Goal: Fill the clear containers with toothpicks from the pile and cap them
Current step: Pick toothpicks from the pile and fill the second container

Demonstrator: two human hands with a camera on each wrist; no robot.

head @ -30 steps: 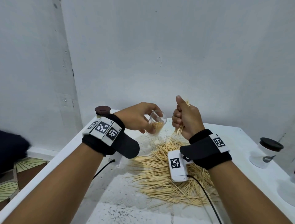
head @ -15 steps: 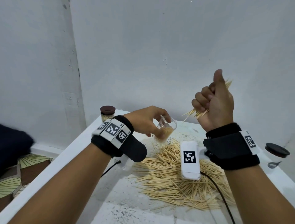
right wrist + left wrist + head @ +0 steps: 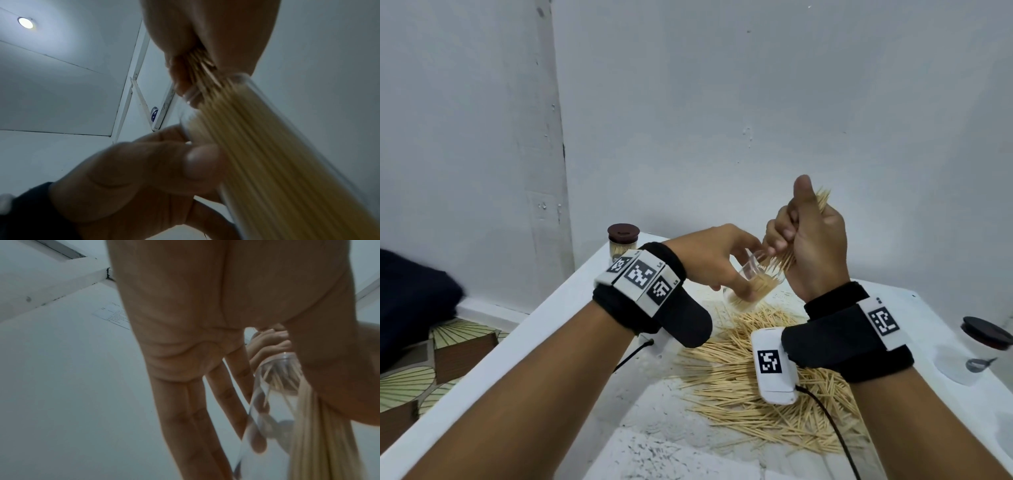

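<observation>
My left hand (image 3: 717, 260) grips a clear container (image 3: 751, 284) tilted to the right above the table, partly filled with toothpicks. My right hand (image 3: 804, 236) is a fist round a bundle of toothpicks (image 3: 782, 265) whose lower ends enter the container's mouth, while the upper ends stick out by the thumb. The left wrist view shows the container (image 3: 273, 402) between my fingers (image 3: 191, 426) and thumb. In the right wrist view the bundle (image 3: 267, 154) runs into the container rim (image 3: 191, 95). A loose pile of toothpicks (image 3: 750, 387) lies on the white table (image 3: 544, 349) beneath.
A filled container with a dark brown cap (image 3: 623, 240) stands at the table's far left corner. A clear container with a dark cap (image 3: 976, 349) stands at the right edge. Walls close in behind and to the left. A patterned floor (image 3: 431, 359) lies left of the table.
My right hand has come down and left from its raised position, bringing the toothpick bundle to the container's mouth. The left hand keeps holding the container, now tilted toward it.
</observation>
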